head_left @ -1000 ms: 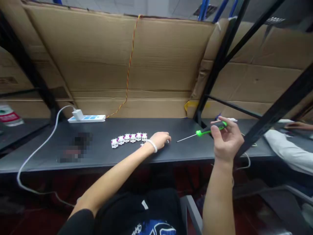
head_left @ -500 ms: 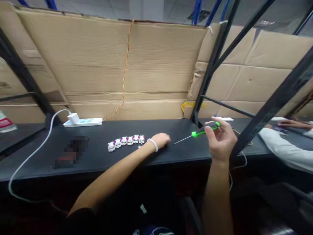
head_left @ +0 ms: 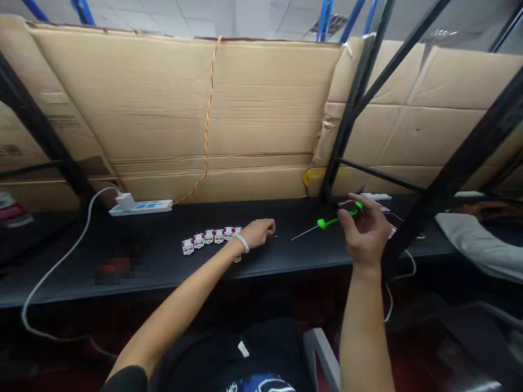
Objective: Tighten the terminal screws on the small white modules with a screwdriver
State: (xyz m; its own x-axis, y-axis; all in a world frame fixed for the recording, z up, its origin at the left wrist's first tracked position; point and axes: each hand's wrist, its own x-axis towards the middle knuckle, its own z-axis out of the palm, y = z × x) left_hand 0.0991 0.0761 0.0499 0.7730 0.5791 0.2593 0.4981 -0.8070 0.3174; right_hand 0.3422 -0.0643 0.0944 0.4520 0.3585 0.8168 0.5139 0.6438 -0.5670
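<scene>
My right hand [head_left: 366, 231] grips a screwdriver with a green and black handle [head_left: 341, 218]. Its thin metal shaft points left and down, the tip near the table surface. My left hand [head_left: 259, 232], with a beaded white bracelet at the wrist, is low over the black table [head_left: 261, 209], fingers bent and pressed together. A tiny thin object [head_left: 276, 236] shows just beyond those fingertips; I cannot make out what it is. Left of this hand stands a row of several small white and purple parts [head_left: 208, 236]. Another white part [head_left: 237, 259] is partly hidden beneath my left wrist.
A white power strip [head_left: 157, 206] with a plugged-in charger and white cable [head_left: 61, 261] lies at the back left. Black metal posts [head_left: 345, 125] rise on the right. Cardboard [head_left: 163, 109] walls the back. A co-worker's sleeve [head_left: 469, 234] rests at far right.
My left hand has shifted slightly left, its fingers now drawn together and lifted a little, and the tiny thin object shows beside it. My right hand holds the screwdriver almost unmoved.
</scene>
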